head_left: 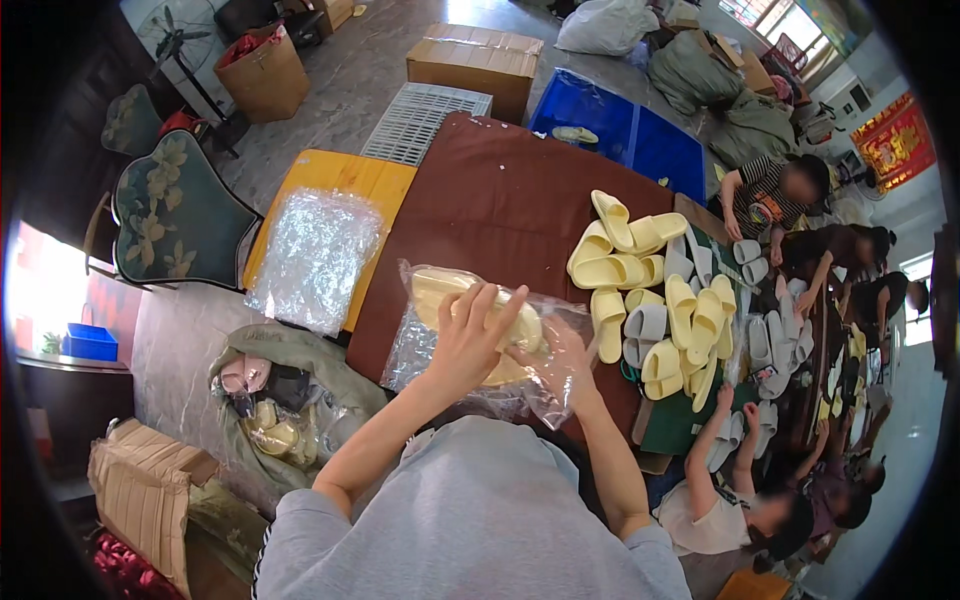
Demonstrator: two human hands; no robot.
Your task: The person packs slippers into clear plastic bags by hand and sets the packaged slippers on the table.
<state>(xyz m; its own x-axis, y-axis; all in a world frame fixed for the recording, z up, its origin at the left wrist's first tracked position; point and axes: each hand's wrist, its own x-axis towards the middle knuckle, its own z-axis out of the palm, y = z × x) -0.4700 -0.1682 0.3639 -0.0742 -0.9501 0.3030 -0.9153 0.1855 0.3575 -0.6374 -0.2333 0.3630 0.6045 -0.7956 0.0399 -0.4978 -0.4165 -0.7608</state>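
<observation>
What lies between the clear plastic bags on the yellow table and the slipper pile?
In the head view: brown cloth and, over it, yellow slippers in clear plastic, with left hand and right hand at them.

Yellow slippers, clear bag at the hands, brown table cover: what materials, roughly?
Yellow slippers: probably matte foam or soft plastic; thick, smooth straps.
Clear bag: thin, glossy plastic film; transparent, crinkled highlights.
Brown table cover: possibly cloth; dull, weave unreadable.

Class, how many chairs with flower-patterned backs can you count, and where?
2: the nearer chair beside the yellow wooden table, and the farther chair behind it. Others may be hidden.
</observation>
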